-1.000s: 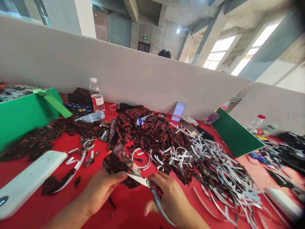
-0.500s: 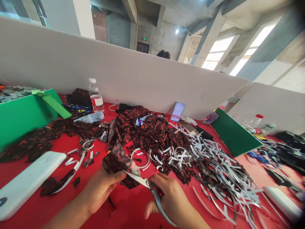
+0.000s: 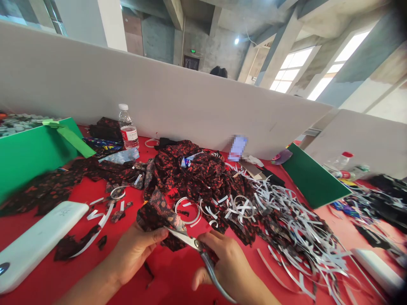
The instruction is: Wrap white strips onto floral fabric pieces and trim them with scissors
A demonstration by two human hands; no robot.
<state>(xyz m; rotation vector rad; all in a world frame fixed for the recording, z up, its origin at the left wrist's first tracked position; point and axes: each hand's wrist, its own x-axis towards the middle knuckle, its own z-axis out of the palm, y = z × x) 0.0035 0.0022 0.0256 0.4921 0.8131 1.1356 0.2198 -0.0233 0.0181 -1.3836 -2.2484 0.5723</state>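
My left hand (image 3: 140, 243) pinches a piece of dark floral fabric (image 3: 162, 209) between thumb and fingers. In my right hand (image 3: 227, 254) is a pair of scissors (image 3: 208, 267), with fingers round the handles and the thumb low. The blades point left and lie against the fabric close to my left thumb; how far they are apart is hard to make out. Beyond both hands lies a heap of the same dark floral fabric (image 3: 187, 173). Coiled white strips (image 3: 187, 212) rest just past the scissors.
A large tangle of white strips (image 3: 305, 241) spreads over the red table (image 3: 168, 279) on the right. At left lies a white power bank (image 3: 44, 241). A water bottle (image 3: 129, 131) and a phone (image 3: 238, 148) stand by the grey partition (image 3: 178, 101). Green boards (image 3: 314, 178) flank the sides.
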